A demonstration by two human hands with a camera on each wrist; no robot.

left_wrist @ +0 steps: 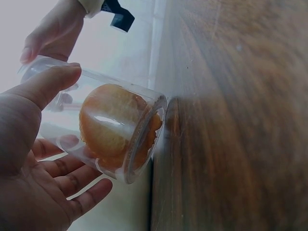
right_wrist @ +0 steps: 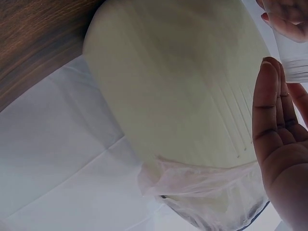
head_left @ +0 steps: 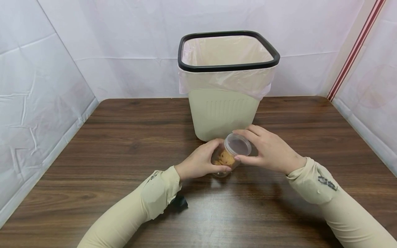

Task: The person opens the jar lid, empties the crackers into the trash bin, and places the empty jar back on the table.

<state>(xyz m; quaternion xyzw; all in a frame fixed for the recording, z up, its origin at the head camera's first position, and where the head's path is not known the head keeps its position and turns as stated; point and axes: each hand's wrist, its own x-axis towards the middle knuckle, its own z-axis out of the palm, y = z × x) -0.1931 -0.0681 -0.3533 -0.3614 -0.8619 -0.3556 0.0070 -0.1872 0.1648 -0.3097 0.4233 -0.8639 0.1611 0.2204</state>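
A clear plastic jar [left_wrist: 62, 118] with round golden-brown cookies [left_wrist: 108, 120] at its bottom leans over the table. My left hand [head_left: 201, 160] grips the jar's side between thumb and fingers. At the jar's top, my right hand [head_left: 266, 148] pinches the rim of the round clear lid [head_left: 238, 144], thumb on the near side and fingers on the far side. Whether the lid is loose or screwed down, I cannot tell. The right wrist view shows the right palm [right_wrist: 286, 159] beside the jar's upper end, with most of the jar out of frame.
Right behind the jar stands a cream trash bin [head_left: 223, 110] with a black rim [head_left: 229, 68] and a pinkish liner bag [head_left: 248, 81]. Both rest on a brown wood-grain table [head_left: 124, 144]. White sheeting [head_left: 130, 44] hangs around the table. A small black object [head_left: 180, 203] shows beneath the left wrist.
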